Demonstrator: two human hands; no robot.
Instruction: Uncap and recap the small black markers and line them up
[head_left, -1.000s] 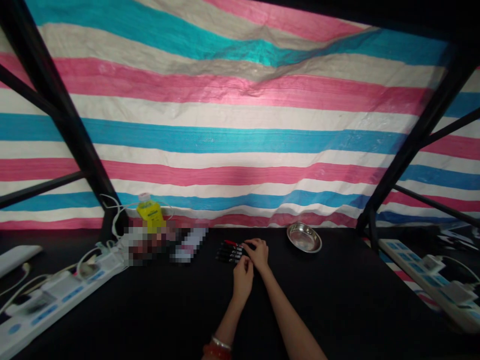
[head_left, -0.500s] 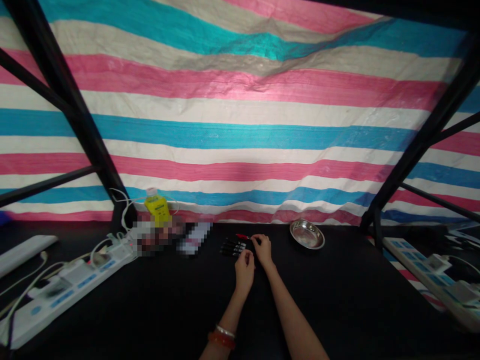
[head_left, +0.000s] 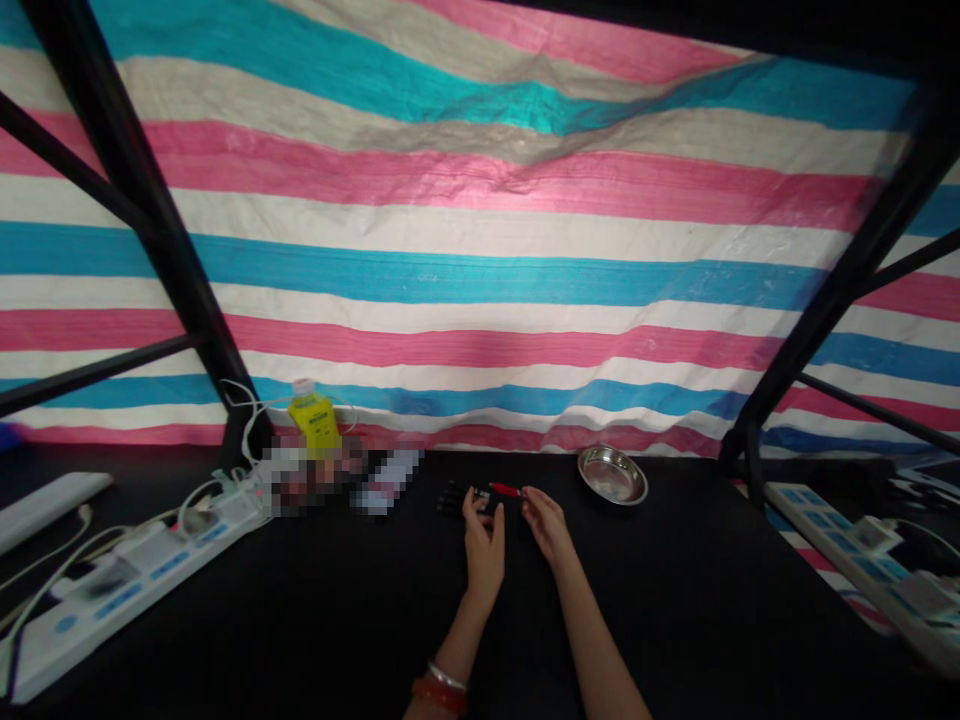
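A small bunch of black pens (head_left: 454, 497) lies on the black table (head_left: 675, 600) near its far edge. My left hand (head_left: 484, 545) reaches over them, its fingers and thumb curled round the right end of the bunch. One pen with a red cap (head_left: 505, 489) sticks out to the right of the bunch. My right hand (head_left: 547, 520) is just right of it, fingertips pinched at the red pen's end. Bracelets sit on my left wrist (head_left: 442, 685).
A round steel dish (head_left: 611, 473) stands right of the hands. A yellow bottle (head_left: 315, 420) and blurred small items are at the back left. White power strips with plugs and cables lie at the left (head_left: 135, 570) and right (head_left: 847, 540). Black frame posts (head_left: 172, 260) and a striped tarp close the back.
My left hand has moved forward from beside my right wrist onto the pens. My right hand has drawn back slightly to the right, still at the red pen.
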